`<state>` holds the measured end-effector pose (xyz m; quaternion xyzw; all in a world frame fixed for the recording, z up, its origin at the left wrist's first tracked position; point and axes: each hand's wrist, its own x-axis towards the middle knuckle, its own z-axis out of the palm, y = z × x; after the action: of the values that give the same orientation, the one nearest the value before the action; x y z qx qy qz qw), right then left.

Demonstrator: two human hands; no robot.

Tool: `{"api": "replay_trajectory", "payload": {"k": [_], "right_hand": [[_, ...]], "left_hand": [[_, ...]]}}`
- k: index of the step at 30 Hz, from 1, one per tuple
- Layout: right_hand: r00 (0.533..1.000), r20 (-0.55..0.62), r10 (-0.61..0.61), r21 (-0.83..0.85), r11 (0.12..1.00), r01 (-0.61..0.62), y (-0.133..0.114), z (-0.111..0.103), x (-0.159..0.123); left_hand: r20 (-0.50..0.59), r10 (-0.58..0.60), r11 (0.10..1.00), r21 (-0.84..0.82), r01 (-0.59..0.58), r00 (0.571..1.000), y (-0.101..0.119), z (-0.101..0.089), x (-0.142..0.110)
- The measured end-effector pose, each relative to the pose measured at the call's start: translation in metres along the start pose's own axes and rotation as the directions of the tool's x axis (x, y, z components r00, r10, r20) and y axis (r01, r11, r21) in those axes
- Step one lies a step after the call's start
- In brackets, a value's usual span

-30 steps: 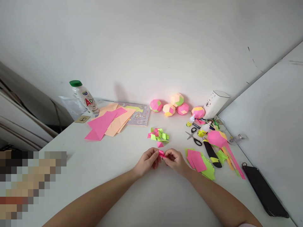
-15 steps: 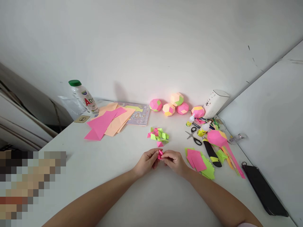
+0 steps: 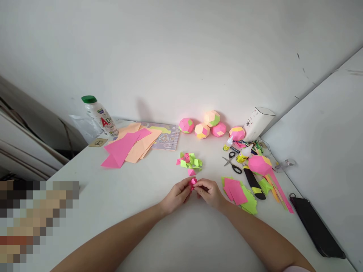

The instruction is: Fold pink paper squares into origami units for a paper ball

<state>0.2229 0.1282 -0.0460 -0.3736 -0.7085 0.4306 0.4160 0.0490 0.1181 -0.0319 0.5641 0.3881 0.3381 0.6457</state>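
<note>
My left hand [image 3: 176, 195] and my right hand [image 3: 209, 192] meet over the middle of the white table [image 3: 136, 204]. Both pinch one small folded pink paper piece [image 3: 193, 183] between their fingertips. Just beyond it lies another small pink folded piece [image 3: 191, 172]. Farther back sits a heap of green and pink folded pieces [image 3: 191, 160]. To the right of my right hand lies a stack of pink and green paper squares [image 3: 238, 193].
Several paper balls [image 3: 202, 130] line the wall, beside a white box [image 3: 257, 122]. Scissors [image 3: 232, 164], two glue bottles [image 3: 243, 154], a black-and-yellow knife [image 3: 253, 184] and a pink ball with strips [image 3: 262, 166] lie right. A phone [image 3: 316, 228], orange and pink sheets [image 3: 132, 145] and a bottle [image 3: 100, 115] stand around.
The pink piece was turned and folded tighter between my fingertips. Both hands drew slightly closer together and shifted a little away from me.
</note>
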Motion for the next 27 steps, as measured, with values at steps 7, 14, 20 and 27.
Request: {"api": "replay_trajectory", "payload": {"k": [7,14,20,27], "right_hand": [[0.992,0.003,0.125,0.096,0.988,-0.125,0.002,0.0,-0.002],[0.98,0.023,0.199,0.197,0.96,-0.199,-0.004,0.0,-0.001],[0.984,0.084,0.156,-0.072,0.986,-0.15,-0.006,0.0,0.0],[0.989,0.102,0.105,-0.104,0.99,-0.094,-0.008,-0.001,-0.001]], "left_hand": [[0.022,0.048,0.999,0.003,-0.048,0.999,-0.001,-0.001,0.0],[-0.017,0.027,0.999,-0.044,-0.028,0.999,-0.007,-0.002,0.001],[-0.009,0.103,0.993,0.066,-0.102,0.995,-0.011,-0.001,0.003],[0.063,0.128,0.984,0.119,-0.135,0.99,-0.012,-0.001,0.003]]}}
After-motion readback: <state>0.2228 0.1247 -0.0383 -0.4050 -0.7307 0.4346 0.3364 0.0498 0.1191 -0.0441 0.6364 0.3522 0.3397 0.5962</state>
